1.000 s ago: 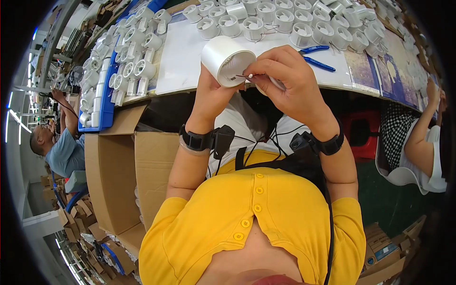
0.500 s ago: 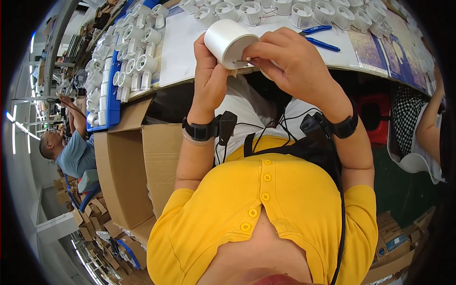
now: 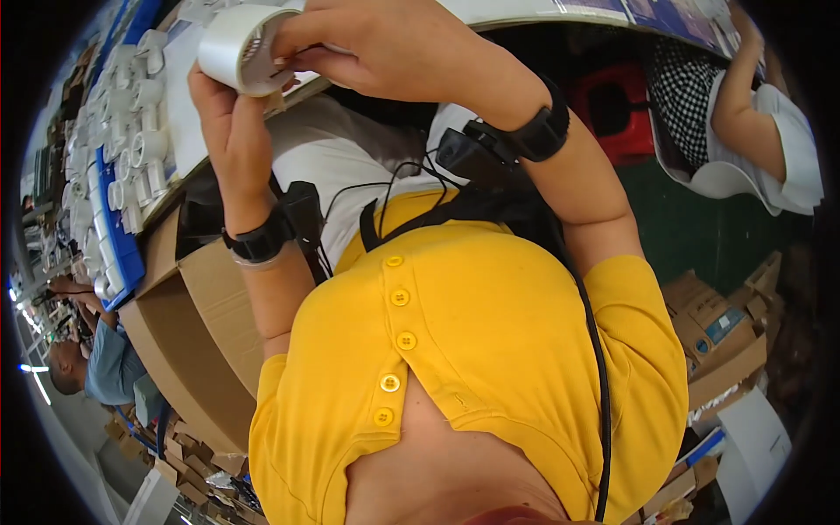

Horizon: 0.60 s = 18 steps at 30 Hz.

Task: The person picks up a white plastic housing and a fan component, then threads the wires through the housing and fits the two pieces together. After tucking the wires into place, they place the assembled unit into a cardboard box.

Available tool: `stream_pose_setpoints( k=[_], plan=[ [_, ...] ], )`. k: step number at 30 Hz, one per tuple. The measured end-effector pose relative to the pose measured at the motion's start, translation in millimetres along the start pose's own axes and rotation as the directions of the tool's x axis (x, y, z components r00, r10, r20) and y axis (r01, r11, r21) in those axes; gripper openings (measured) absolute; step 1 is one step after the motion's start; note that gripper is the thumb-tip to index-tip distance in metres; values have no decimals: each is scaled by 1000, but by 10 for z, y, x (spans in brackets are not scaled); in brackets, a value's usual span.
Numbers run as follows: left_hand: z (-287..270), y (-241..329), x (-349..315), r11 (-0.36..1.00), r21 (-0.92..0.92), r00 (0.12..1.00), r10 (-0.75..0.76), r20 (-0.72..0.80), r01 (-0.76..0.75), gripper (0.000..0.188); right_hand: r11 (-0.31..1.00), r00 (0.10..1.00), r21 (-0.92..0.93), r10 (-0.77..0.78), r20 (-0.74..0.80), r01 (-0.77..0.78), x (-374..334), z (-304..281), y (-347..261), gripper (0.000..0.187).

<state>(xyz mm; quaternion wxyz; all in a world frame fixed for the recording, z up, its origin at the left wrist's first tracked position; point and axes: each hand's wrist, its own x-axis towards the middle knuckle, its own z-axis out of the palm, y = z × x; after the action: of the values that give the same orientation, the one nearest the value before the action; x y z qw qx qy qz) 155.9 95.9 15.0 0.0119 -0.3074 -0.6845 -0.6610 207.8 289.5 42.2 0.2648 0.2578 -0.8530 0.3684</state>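
A white cylindrical housing [image 3: 224, 49] is held up over the table edge, tilted with its open end toward the right. My left hand [image 3: 229, 122] grips it from below, thumb and fingers closed round its wall. At the open end, my right hand [image 3: 376, 48] pinches with thumb and forefinger. A thin dark wire shows beside those fingers; its tip is hidden, and I cannot make out exactly what the pinch holds.
More white housings [image 3: 147, 147] crowd the table's left side, by a blue tray [image 3: 128, 254]. An open cardboard box [image 3: 179, 350] stands below it. A person in blue [image 3: 114, 363] is at the far left; another person's arm [image 3: 751, 122] is at right, near a red stool [image 3: 643, 131].
The view has swung, so hands and housing sit farther up and left in the picture. The left hand still holds the housing, and the right hand stays at its open end.
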Motion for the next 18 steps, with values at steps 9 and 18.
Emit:
stream_pose_setpoints(
  k=[9, 18],
  plan=[
    [-15, -20, -43, 996, -56, 998, -62, 12, 63, 39, 997, 1000, 73, -3, 29, 1, -22, -61, -40, 11],
    [-1, -60, -89, 950, -284, 992, -124, 32, 128, 42, 987, 988, 93, 119, 95, -128, 30, -71, -169, 21]
  ],
)
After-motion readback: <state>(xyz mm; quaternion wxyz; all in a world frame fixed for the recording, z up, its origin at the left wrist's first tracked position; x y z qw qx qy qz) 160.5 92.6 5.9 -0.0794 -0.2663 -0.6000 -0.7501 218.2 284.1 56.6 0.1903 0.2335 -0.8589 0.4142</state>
